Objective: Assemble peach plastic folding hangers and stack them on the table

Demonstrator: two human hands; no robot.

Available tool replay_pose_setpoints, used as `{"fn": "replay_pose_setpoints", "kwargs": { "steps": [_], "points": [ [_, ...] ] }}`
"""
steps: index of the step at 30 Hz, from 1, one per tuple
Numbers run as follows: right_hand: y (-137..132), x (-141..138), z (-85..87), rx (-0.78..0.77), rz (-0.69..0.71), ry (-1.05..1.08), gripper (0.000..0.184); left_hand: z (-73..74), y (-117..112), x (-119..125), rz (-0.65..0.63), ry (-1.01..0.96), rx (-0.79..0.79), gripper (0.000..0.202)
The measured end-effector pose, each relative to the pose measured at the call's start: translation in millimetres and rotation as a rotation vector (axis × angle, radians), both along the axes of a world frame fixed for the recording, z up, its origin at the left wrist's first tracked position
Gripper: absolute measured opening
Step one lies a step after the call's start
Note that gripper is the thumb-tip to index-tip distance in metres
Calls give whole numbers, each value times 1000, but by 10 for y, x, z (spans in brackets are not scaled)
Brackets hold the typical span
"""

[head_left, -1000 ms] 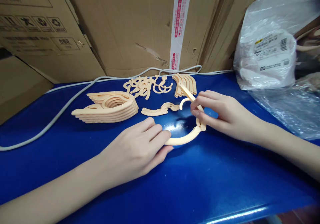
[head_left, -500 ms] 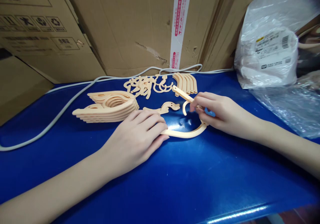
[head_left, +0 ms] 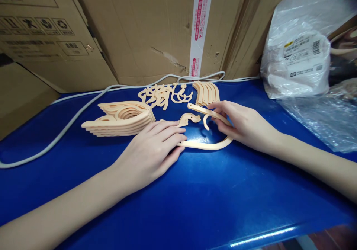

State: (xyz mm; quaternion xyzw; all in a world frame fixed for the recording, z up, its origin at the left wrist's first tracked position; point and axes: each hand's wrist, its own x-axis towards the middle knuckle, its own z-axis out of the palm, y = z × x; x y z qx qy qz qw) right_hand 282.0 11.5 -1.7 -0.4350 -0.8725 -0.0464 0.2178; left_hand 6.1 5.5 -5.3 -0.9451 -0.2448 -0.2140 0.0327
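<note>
Cream folding hanger (head_left: pixel 208 145) held between our two hands

We hold the hanger just above or against the blue bench (head_left: pixel 195 198), near its middle; whether it touches the surface we cannot tell. Our left hand (head_left: pixel 153 149) has a narrow grip, thumb and fingers pinching the left end of the lower curved arm. Our right hand (head_left: pixel 242 125) has its grip closed around the right end, where our fingers cover the joint. From there the straight upper arm (head_left: pixel 198 108) points up and to the left, its tip free, and the small hook (head_left: pixel 205 122) curls down between the two arms.

Just beyond our left fingers lie loose curved parts (head_left: pixel 192 118), partly hidden by that hand. To their left sits a neat stack of cream hanger pieces (head_left: pixel 119 122). Farther back we see a tangled pile of hooks (head_left: pixel 160 96) and, to its right, a row of curved arms (head_left: pixel 208 93) lying side by side.

Behind them a white cord (head_left: pixel 107 88) runs along the foot of a taped cardboard box (head_left: pixel 139 30). At right stands a labelled white plastic bag (head_left: pixel 301 66), with clear plastic film (head_left: pixel 315 121) in front.
</note>
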Motion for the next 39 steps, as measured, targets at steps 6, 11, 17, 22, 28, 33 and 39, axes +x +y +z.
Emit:
{"fn": "replay_pose_setpoints", "kwargs": {
  "steps": [6,11,17,22,28,33,39],
  "points": [
    [9,6,2,61,18,-31,24,-17,13,6,9,17,9,29],
    [30,19,-5,94,20,-73,22,-22,-8,8,46,79,35,37],
    [62,31,-12,113,11,-102,21,-27,-29,4,145,88,-7,53],
    [77,44,-15,81,1,-93,21,-57,-17,-9,199,110,-96,62],
    [99,70,-32,31,-31,-53,21,-68,-7,-16,206,129,-77,61],
    [109,79,-27,-13,-30,-40,20,-47,-50,20,202,130,110,54],
    [138,85,-30,-59,-20,-28,23,-27,-117,37,215,139,345,42]
  ]
}}
